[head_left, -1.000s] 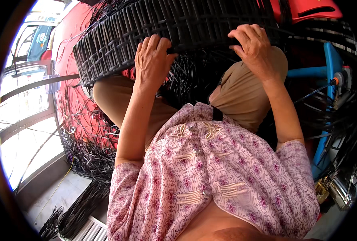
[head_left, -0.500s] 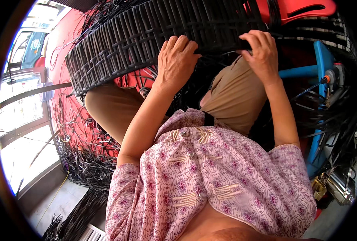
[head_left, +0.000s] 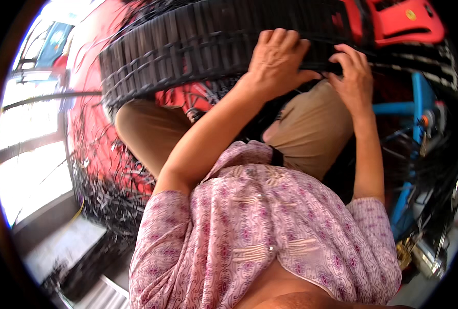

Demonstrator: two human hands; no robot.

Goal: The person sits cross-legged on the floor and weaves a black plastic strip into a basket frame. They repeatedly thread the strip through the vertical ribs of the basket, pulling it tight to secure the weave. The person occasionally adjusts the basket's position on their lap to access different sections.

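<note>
A black woven panel [head_left: 203,56] of flat strips, curved along its lower edge, lies across my lap at the top of the view. My left hand [head_left: 280,64] grips its lower edge right of the middle, fingers bent over the weave and thumb stretched out below. Close by on the right, my right hand [head_left: 353,77] is at the same edge. Its fingers are curved, with a gap between them and the thumb, and I see nothing held there. Blur and dark strips hide the exact contact at the fingertips.
A red plastic piece with a slot [head_left: 409,26] is at the upper right. A blue frame [head_left: 419,103] stands right of my knee. Loose black strips [head_left: 121,206] lie heaped on the red floor covering [head_left: 87,134] at left. Metal items [head_left: 429,257] are at lower right.
My left hand has slid right along the panel's edge, closer to my right hand, and its thumb now sticks out. The whole view has shifted slightly and is blurred.
</note>
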